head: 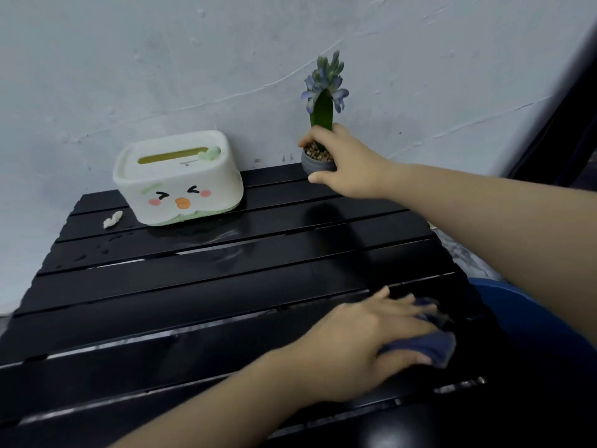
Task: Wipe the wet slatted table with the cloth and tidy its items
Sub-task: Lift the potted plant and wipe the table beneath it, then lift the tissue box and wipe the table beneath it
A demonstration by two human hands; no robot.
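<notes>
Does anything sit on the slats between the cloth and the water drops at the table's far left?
Nothing visible does. The cloth lies under the left hand near the right edge; the slats toward the drops are bare. The tissue box and paper scrap lie beyond them.

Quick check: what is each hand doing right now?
Left hand: open, fingers flat, pressing the blue cloth onto the slatted table.
Right hand: gripping the small potted plant.
</notes>
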